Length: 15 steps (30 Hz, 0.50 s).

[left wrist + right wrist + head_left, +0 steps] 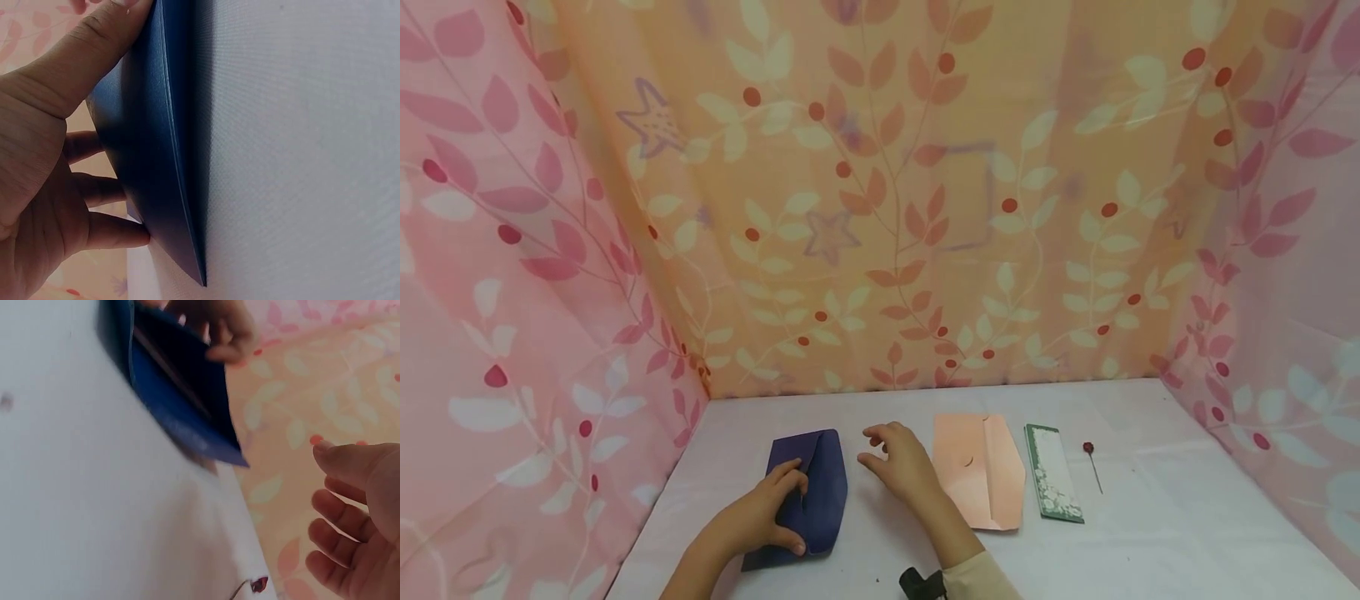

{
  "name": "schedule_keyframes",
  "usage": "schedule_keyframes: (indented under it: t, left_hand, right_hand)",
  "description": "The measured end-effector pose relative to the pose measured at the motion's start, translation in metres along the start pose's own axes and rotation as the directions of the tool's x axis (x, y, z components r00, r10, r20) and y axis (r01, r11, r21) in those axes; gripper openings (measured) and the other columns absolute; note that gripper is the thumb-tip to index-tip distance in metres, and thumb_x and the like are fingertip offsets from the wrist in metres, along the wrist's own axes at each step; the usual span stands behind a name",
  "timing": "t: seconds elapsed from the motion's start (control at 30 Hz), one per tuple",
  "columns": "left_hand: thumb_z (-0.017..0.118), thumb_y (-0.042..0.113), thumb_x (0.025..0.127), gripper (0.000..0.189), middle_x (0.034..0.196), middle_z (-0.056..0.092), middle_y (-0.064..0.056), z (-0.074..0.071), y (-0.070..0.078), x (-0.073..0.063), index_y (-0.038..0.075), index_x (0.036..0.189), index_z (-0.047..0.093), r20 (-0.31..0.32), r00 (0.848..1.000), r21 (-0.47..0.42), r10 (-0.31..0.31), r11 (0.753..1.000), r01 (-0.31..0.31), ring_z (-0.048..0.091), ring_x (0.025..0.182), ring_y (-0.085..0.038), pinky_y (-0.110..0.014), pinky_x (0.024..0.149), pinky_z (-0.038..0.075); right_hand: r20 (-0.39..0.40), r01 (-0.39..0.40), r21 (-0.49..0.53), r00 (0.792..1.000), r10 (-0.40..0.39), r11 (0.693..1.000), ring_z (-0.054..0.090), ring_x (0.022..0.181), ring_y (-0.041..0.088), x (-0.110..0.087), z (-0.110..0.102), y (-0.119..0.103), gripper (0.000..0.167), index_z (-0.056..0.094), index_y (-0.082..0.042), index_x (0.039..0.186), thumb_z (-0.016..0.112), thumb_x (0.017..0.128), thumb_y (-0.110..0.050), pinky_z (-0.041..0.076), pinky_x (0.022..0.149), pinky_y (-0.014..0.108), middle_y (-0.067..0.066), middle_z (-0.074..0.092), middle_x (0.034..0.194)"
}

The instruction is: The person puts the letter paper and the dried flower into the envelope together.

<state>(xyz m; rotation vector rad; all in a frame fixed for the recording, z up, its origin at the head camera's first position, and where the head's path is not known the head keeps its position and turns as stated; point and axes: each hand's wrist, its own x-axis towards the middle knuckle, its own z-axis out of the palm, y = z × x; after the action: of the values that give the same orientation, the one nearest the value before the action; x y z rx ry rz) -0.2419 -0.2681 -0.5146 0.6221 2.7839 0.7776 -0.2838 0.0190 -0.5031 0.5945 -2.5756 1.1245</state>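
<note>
A dark blue envelope [825,508] lies at the left of the table with its flap folded out to the right. My left hand [772,510] grips it, thumb near the close end and fingers across the pocket. In the left wrist view the blue envelope [150,125] bulges between thumb and fingers. Its mouth gapes in the right wrist view, where the inside of the blue envelope [181,381] shows dark. My right hand [904,462] is above the table between the two envelopes, fingers loosely bent and holding nothing.
A peach envelope [962,475] with its flap out lies right of my right hand. Beside it are a green-bordered white card [1054,475] and a small red flower [1088,448] on a thin stem. Patterned curtains [880,208] enclose the white table [1150,433] at the back and sides.
</note>
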Motion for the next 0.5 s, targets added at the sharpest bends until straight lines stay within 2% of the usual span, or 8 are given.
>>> schedule_keyframes:
  t: [0.1, 0.2, 0.37, 0.5]
  left_hand:
    - [0.090, 0.058, 0.064, 0.074, 0.162, 0.031, -0.022, 0.000, 0.001, -0.001, 0.028, 0.118, 0.051, -0.002, 1.000, 0.003, 0.009, 1.000, -0.009, 0.040, 0.141, -0.053, -0.069, 0.104, 0.042]
    - [0.090, 0.058, 0.065, 0.074, 0.162, 0.031, -0.022, -0.001, 0.001, -0.002, 0.027, 0.119, 0.050, -0.001, 1.000, 0.002, 0.013, 1.000, -0.012, 0.039, 0.141, -0.053, -0.070, 0.104, 0.042]
    - [0.090, 0.057, 0.065, 0.073, 0.162, 0.031, -0.022, -0.001, 0.002, -0.001, 0.027, 0.119, 0.051, 0.001, 1.000, 0.004, 0.013, 1.000, -0.013, 0.039, 0.141, -0.053, -0.069, 0.104, 0.042]
    - [0.090, 0.058, 0.065, 0.073, 0.162, 0.030, -0.022, -0.001, 0.002, -0.001, 0.028, 0.119, 0.050, -0.002, 1.000, 0.002, 0.012, 1.000, -0.012, 0.039, 0.141, -0.054, -0.070, 0.103, 0.043]
  right_hand:
    - [-0.058, -0.007, -0.073, 0.998, 0.003, 0.997, 0.062, 0.092, 0.019, 0.001, 0.001, 0.009, 0.036, 0.073, -0.014, 0.118, 0.082, 0.087, -0.029, 0.053, 0.082, 0.037, 0.001, 0.070, 0.103]
    - [-0.099, -0.050, -0.099, 0.994, 0.041, 0.994, 0.063, 0.095, 0.021, 0.001, 0.003, 0.019, 0.036, 0.074, -0.012, 0.116, 0.084, 0.085, -0.028, 0.053, 0.084, 0.041, 0.002, 0.069, 0.101]
    - [-0.120, -0.200, -0.091, 0.975, 0.188, 0.976, 0.063, 0.095, 0.025, 0.000, 0.010, 0.034, 0.040, 0.074, -0.008, 0.115, 0.084, 0.082, -0.029, 0.053, 0.085, 0.045, 0.006, 0.068, 0.099]
    - [-0.121, -0.277, -0.078, 0.956, 0.267, 0.958, 0.064, 0.095, 0.027, -0.002, 0.016, 0.045, 0.049, 0.072, -0.006, 0.118, 0.086, 0.079, -0.033, 0.053, 0.085, 0.047, 0.007, 0.067, 0.100]
